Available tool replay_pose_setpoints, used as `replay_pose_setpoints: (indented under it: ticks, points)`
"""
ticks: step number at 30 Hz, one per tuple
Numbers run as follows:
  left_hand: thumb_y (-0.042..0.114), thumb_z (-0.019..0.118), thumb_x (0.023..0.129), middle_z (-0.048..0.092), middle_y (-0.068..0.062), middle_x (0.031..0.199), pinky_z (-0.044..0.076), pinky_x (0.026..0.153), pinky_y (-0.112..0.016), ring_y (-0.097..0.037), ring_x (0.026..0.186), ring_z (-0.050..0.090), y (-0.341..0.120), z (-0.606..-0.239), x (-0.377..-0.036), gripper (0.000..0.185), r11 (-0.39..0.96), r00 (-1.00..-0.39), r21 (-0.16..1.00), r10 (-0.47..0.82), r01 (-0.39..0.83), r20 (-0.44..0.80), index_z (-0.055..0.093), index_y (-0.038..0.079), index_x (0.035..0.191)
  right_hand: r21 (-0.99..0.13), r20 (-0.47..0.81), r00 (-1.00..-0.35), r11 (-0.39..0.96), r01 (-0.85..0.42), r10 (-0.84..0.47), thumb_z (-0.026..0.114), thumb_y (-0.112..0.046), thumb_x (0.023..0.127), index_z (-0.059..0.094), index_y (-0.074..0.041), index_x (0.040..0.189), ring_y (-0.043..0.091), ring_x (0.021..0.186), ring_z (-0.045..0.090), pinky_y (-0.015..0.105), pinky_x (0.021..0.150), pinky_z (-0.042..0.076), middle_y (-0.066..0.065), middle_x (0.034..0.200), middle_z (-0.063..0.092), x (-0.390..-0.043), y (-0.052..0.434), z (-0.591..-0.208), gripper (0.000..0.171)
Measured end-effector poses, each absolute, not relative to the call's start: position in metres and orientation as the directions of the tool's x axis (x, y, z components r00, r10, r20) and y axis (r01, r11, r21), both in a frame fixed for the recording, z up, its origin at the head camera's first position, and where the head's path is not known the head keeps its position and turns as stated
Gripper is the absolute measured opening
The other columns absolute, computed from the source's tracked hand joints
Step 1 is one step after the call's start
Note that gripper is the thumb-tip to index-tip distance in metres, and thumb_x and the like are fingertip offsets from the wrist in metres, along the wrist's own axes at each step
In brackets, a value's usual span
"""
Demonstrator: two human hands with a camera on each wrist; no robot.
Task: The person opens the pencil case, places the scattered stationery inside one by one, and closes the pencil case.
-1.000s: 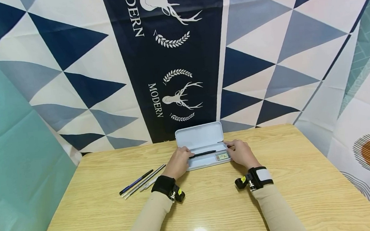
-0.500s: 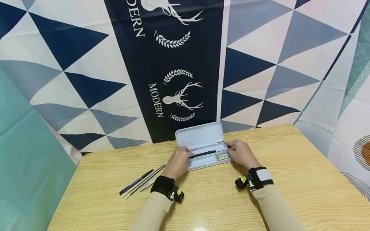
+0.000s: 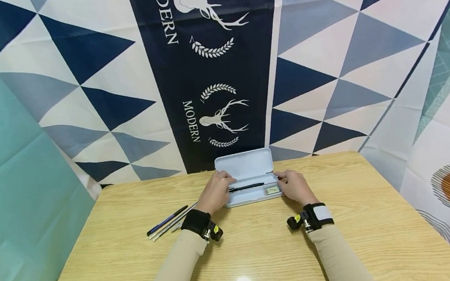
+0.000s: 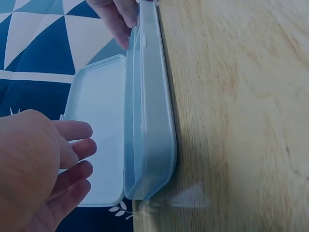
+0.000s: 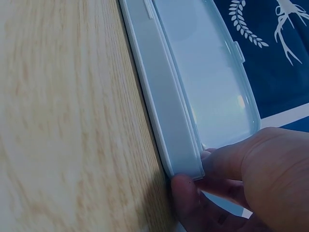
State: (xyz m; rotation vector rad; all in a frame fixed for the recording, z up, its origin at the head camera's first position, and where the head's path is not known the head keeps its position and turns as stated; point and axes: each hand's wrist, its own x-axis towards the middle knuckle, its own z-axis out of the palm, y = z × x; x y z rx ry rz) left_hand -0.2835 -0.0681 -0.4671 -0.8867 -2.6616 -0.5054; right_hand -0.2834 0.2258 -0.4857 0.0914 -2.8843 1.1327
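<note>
A table (image 3: 271, 257) with a light, yellowish wood-grain top carries everything, and a bright glare spot shows on it near the front. Toward its far edge rests a pale blue pencil case (image 3: 254, 200), base flat on the wood, lid raised at the back. Left of it lie a blue pen (image 3: 167, 220), slim silvery sticks (image 3: 174, 222) just beside, and a partly hidden pale item (image 3: 177, 227), all slanting

Right hand (image 5: 265, 174) gripping open pale-blue case (image 5: 166, 92), wooden table (image 5: 72, 116)
</note>
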Motion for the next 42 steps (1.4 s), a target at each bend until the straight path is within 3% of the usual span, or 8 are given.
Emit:
replay_pose_setpoints:
  ticks: [10, 17, 20, 27, 34, 42]
  points:
    - [-0.013, 0.069, 0.096, 0.078, -0.016, 0.123, 0.061, 0.112, -0.045, -0.034, 0.119, 0.072, -0.071, -0.469, -0.284, 0.038, 0.741, -0.769, 0.254, 0.516, 0.622, 0.378, 0.084, 0.001, 0.128, -0.686, 0.022, -1.0, 0.727, -0.022, -0.009, 0.061, -0.003, 0.111, 0.065, -0.002, 0.156, 0.014, 0.066, 0.065, 0.024, 0.057, 0.052, 0.038, 0.147, 0.067, -0.281, 0.229, -0.486, 0.045]
    - [-0.009, 0.066, 0.094, 0.078, -0.012, 0.12, 0.061, 0.109, -0.04, -0.027, 0.117, 0.071, -0.085, -0.513, -0.319, 0.041, 0.706, -0.711, 0.221, 0.535, 0.673, 0.456, 0.085, 0.006, 0.128, -0.693, -0.001, -1.0, 0.721, -0.004, -0.007, 0.06, -0.005, 0.112, 0.064, -0.003, 0.156, 0.014, 0.065, 0.063, 0.025, 0.058, 0.053, 0.04, 0.15, 0.064, -0.283, 0.227, -0.484, 0.044]
    - [-0.009, 0.067, 0.093, 0.078, -0.014, 0.12, 0.062, 0.108, -0.044, -0.03, 0.117, 0.07, -0.086, -0.515, -0.322, 0.041, 0.711, -0.726, 0.242, 0.523, 0.66, 0.446, 0.085, 0.005, 0.127, -0.698, -0.01, -1.0, 0.716, 0.003, -0.005, 0.06, -0.004, 0.112, 0.065, -0.003, 0.156, 0.016, 0.068, 0.064, 0.026, 0.06, 0.054, 0.039, 0.15, 0.064, -0.284, 0.225, -0.484, 0.045]
    - [-0.006, 0.067, 0.1, 0.079, -0.018, 0.122, 0.06, 0.112, -0.054, -0.037, 0.123, 0.071, -0.088, -0.48, -0.291, 0.032, 0.734, -0.779, 0.3, 0.483, 0.609, 0.4, 0.084, 0.0, 0.127, -0.695, -0.025, -1.0, 0.719, 0.012, -0.009, 0.06, -0.004, 0.112, 0.064, -0.003, 0.157, 0.02, 0.08, 0.067, 0.025, 0.064, 0.055, 0.037, 0.157, 0.06, -0.286, 0.224, -0.483, 0.045]
    - [-0.003, 0.068, 0.105, 0.08, -0.016, 0.129, 0.06, 0.115, -0.048, -0.035, 0.128, 0.071, -0.102, -0.471, -0.276, 0.032, 0.778, -0.83, 0.316, 0.439, 0.543, 0.345, 0.081, 0.004, 0.133, -0.693, -0.027, -0.999, 0.721, 0.006, -0.018, 0.06, -0.004, 0.112, 0.063, -0.003, 0.157, 0.019, 0.079, 0.067, 0.026, 0.064, 0.055, 0.038, 0.159, 0.058, -0.287, 0.225, -0.484, 0.045]
    - [-0.001, 0.068, 0.108, 0.079, -0.015, 0.129, 0.061, 0.113, -0.051, -0.036, 0.127, 0.071, -0.128, -0.474, -0.266, 0.033, 0.792, -0.87, 0.372, 0.39, 0.484, 0.302, 0.079, 0.007, 0.138, -0.69, -0.018, -0.999, 0.724, -0.013, -0.035, 0.06, -0.004, 0.112, 0.063, -0.002, 0.158, 0.019, 0.079, 0.067, 0.026, 0.064, 0.054, 0.039, 0.157, 0.06, -0.287, 0.226, -0.483, 0.046]
